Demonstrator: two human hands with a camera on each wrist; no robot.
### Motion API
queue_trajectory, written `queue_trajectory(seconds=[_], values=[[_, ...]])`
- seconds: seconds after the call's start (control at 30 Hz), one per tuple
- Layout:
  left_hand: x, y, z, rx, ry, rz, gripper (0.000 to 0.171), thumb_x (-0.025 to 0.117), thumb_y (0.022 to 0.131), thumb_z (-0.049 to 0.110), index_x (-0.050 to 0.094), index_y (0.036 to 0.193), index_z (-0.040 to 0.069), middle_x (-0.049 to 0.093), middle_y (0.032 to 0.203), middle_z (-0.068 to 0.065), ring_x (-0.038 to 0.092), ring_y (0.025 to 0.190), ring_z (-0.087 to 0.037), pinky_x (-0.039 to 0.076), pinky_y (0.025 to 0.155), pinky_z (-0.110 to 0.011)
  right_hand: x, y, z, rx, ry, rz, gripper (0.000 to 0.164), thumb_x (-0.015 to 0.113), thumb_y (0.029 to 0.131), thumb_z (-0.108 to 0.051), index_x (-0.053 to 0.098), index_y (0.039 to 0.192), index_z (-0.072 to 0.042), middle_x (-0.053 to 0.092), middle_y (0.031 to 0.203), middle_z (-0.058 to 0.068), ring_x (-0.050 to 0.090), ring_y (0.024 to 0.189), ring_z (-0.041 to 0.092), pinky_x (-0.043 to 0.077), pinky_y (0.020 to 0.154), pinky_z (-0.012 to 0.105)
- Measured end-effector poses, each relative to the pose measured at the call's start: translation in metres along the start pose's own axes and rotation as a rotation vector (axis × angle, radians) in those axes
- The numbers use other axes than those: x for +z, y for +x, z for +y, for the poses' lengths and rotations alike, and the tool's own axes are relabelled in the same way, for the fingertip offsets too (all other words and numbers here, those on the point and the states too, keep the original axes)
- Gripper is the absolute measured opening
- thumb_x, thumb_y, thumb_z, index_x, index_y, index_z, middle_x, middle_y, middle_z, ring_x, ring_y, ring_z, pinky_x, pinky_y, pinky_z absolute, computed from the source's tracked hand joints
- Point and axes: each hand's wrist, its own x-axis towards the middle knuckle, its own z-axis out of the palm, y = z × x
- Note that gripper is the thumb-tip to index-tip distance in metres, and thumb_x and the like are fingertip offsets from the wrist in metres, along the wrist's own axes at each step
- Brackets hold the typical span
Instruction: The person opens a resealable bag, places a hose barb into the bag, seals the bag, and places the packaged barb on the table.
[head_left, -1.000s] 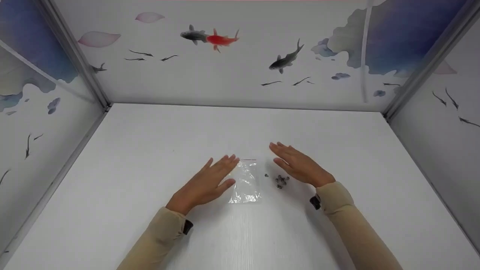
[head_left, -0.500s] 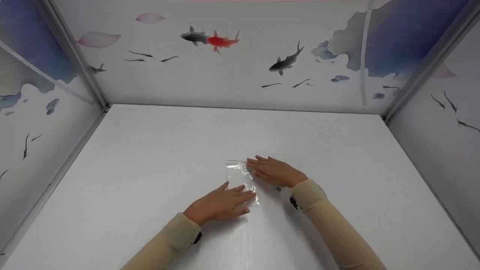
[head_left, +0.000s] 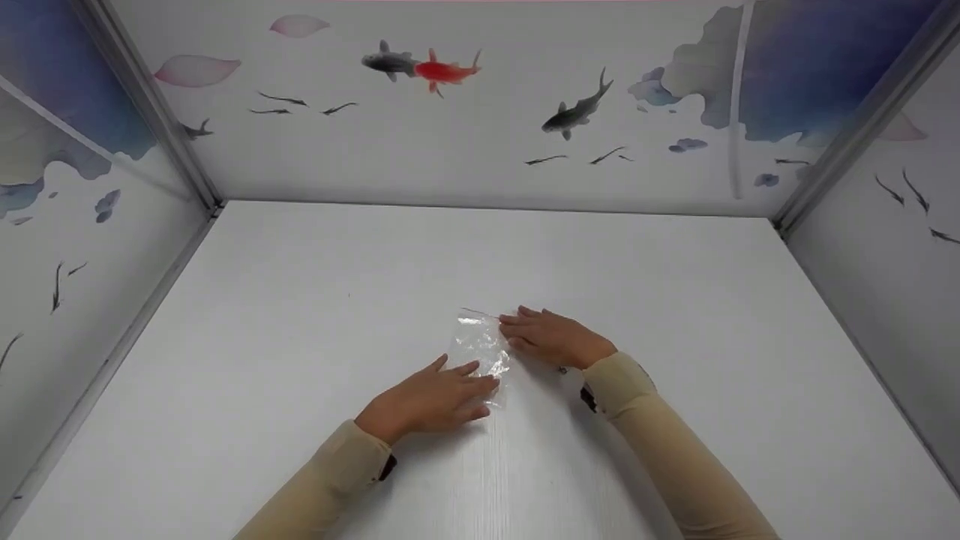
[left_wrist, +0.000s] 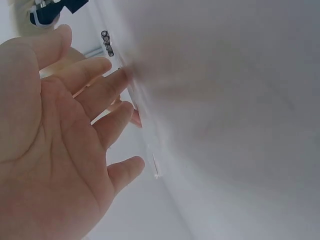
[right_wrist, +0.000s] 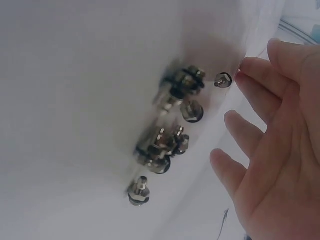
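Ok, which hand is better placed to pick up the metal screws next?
Probably the right hand: the screws lie close to it, while the left hand is farther off, over the plastic bag.

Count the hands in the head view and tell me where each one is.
2. The left hand is over the near part of the bag; the right hand is at the bag's far right corner. No other hand shows.

Beneath the left hand (head_left: 427, 401), white tabletop (head_left: 300, 285); well beyond that hand, between metal posts (head_left: 149, 97), wall (head_left: 420, 157) painted with red fish (head_left: 446, 72) and grey fish (head_left: 576, 114).
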Motion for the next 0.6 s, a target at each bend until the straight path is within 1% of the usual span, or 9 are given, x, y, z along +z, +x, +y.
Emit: queue_trajectory(seconds=[0.07, 0.27, 0.43, 0.6], values=[[0.0, -0.002, -0.004, -0.003, -0.008, 0.01, 0.052, 0.039, 0.101, 0.046, 0.035, 0.15, 0.026, 0.037, 0.152, 0.01, 0.025, 0.146, -0.015, 0.014, 0.117, -0.051, 0.0, -0.003, 0.001, -0.01, -0.003, 0.006, 0.048, 0.035, 0.105, -0.035, 0.037, 0.149, -0.017, 0.03, 0.156, -0.002, 0.02, 0.147, 0.025, 0.017, 0.118, 0.047], [-0.001, -0.008, -0.014, -0.007, -0.021, 0.037, 0.052, 0.039, 0.102, 0.045, 0.037, 0.149, 0.024, 0.04, 0.15, 0.007, 0.026, 0.145, -0.017, 0.014, 0.117, -0.052, 0.0, -0.011, 0.003, -0.017, 0.002, 0.014, 0.049, 0.036, 0.104, -0.037, 0.036, 0.149, -0.019, 0.031, 0.156, -0.003, 0.019, 0.147, 0.025, 0.017, 0.118, 0.047], [-0.002, -0.012, -0.021, -0.036, -0.045, 0.037, 0.051, 0.041, 0.101, 0.043, 0.039, 0.148, 0.023, 0.042, 0.15, 0.004, 0.027, 0.145, -0.019, 0.013, 0.118, -0.051, 0.002, -0.018, 0.003, -0.031, 0.002, 0.01, 0.049, 0.037, 0.104, -0.036, 0.038, 0.149, -0.017, 0.034, 0.155, -0.002, 0.021, 0.147, 0.025, 0.018, 0.118, 0.047], [-0.002, -0.016, -0.029, -0.059, -0.035, 0.058, 0.05, 0.042, 0.101, 0.042, 0.039, 0.148, 0.023, 0.043, 0.149, 0.004, 0.027, 0.145, -0.021, 0.012, 0.117, -0.052, 0.006, -0.026, 0.002, -0.032, 0.006, 0.009, 0.049, 0.039, 0.103, -0.037, 0.039, 0.148, -0.017, 0.036, 0.154, -0.001, 0.023, 0.147, 0.025, 0.019, 0.117, 0.047]])
